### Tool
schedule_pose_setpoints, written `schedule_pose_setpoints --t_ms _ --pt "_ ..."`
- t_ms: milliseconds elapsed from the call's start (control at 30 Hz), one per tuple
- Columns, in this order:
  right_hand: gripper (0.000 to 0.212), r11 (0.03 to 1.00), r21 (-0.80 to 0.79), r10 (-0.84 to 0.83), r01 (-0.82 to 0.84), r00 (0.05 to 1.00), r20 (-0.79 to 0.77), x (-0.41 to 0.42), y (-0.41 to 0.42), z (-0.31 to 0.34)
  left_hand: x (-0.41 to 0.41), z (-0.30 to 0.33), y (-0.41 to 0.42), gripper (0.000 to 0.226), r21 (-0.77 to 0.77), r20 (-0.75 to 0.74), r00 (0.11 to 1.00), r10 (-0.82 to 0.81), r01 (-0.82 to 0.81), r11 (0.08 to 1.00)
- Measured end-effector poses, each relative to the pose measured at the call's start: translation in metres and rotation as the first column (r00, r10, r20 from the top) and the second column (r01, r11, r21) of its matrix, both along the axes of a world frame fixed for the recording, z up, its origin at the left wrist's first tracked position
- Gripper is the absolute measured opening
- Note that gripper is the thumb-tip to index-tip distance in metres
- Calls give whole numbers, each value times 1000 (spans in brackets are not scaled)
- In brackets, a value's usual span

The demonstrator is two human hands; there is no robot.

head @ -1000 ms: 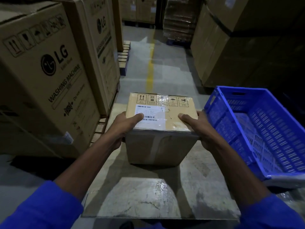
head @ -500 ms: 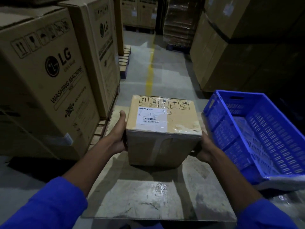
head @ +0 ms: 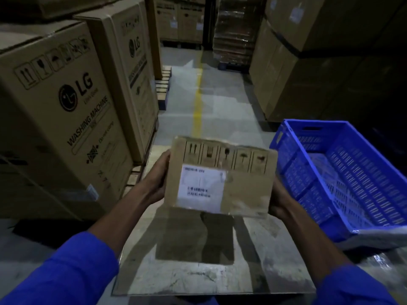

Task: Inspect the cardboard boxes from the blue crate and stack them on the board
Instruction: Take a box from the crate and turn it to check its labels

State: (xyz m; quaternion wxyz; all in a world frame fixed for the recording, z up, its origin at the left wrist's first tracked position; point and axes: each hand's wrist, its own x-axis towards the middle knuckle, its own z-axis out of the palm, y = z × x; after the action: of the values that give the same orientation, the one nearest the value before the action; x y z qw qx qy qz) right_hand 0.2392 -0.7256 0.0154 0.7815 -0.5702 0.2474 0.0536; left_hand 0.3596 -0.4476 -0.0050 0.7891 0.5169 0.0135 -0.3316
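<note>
Head view: the cardboard box (head: pixel 220 175), which half a second ago sat on the board (head: pixel 220 271), is now lifted clear of it and tipped so its labelled face turns toward the camera; its shadow falls on the board's middle. The left hand (head: pixel 157 175) grips the box's left side and the right hand (head: pixel 279 201) its right side, fingers clamped round the edges, though most of them are hidden behind the cardboard. This looks like the inspection step rather than stacking: the box hangs over the board's far half, not yet set down for good. The blue crate (head: pixel 343 172) stands just beside the board's right edge, and no other box shows inside it, though its right end is cut off. Motion blur smears the white label (head: pixel 200 188), so its print cannot be read, and the box's underside is hidden.
</note>
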Motion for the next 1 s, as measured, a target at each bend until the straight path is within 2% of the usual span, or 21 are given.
schedule_pose_setpoints --t_ms 100,233,333,367,400,467,600,667,733,867,1000 --pt "42 999 -27 -19 18 1000 -17 6 -1 0 5 -1 -1 65 31 -61 998 -17 19 999" --pt "62 994 -85 61 -68 994 -87 8 -9 -17 -2 -10 -8 60 294 11 999 -37 32 955" --pt "83 991 -100 82 -91 992 -92 8 -11 -23 -2 -23 -10 62 392 83 994 -64 26 919" --pt "83 987 -126 88 -97 993 -76 9 -11 -24 -1 -27 -8 64 431 126 988 -93 29 902" --pt "73 983 -159 88 -96 995 -56 9 -11 -25 -3 -25 -8 64 450 174 979 -110 20 893" --pt "60 981 -184 59 -59 998 -7 11 -17 -29 -2 -24 -5 67 421 269 960 -78 -44 906" --pt "72 996 -84 -5 13 996 90 14 -21 -33 2 -23 -6 65 297 361 932 37 -153 942" --pt "73 995 -89 -30 40 993 112 15 -21 -39 2 -26 -8 66 251 336 937 92 -184 950" --pt "71 993 -99 -49 59 994 102 11 -19 -49 -1 -36 -6 75 270 284 954 94 -174 947" --pt "72 993 -111 -27 37 996 90 -4 -13 -66 -12 -64 6 100 406 242 969 -37 -66 912" --pt "74 972 -223 72 -70 997 2 -13 -7 -76 -20 -64 0 76 504 224 973 -45 -76 860"
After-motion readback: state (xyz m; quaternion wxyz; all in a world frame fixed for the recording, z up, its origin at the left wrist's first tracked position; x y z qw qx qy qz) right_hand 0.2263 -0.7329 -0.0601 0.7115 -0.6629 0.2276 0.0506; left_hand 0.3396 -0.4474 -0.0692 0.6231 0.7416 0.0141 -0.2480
